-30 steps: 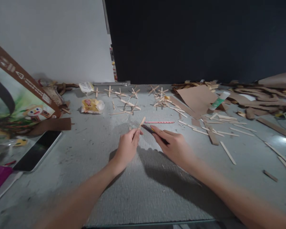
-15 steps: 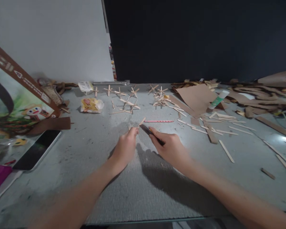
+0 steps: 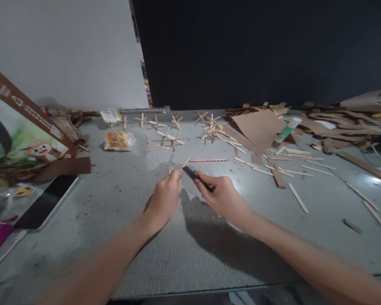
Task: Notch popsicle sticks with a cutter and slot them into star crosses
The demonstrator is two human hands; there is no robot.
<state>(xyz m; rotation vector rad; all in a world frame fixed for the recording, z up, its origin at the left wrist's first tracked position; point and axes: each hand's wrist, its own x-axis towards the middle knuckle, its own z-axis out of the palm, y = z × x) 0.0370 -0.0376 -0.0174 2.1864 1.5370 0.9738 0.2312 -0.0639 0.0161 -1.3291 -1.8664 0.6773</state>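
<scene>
Between the fingertips of my left hand [image 3: 165, 192] is a small wooden craft stick [image 3: 186, 162], its end poking up past the fingers. My right hand [image 3: 224, 195] is closed around a dark utility knife [image 3: 197, 176]. The knife's front end meets the stick or lies right beside it; I cannot tell whether the blade touches. Just beyond both hands a pink patterned pencil [image 3: 208, 160] lies flat on the grey table [image 3: 158, 262]. Farther back are small star-like pieces made of crossed sticks [image 3: 171, 137].
Loose craft sticks [image 3: 297, 198], brown cardboard [image 3: 254, 129] and a green-and-white glue stick [image 3: 288, 129] lie to the right. On the left are a phone [image 3: 47, 202], a printed box [image 3: 28, 127] and a yellow wrapped packet [image 3: 119, 140]. A dark panel [image 3: 260, 51] stands behind.
The view has shifted slightly, so everything sits a little farther left. The knife has turned slightly in my right hand, and a small yellow bit now shows below that hand.
</scene>
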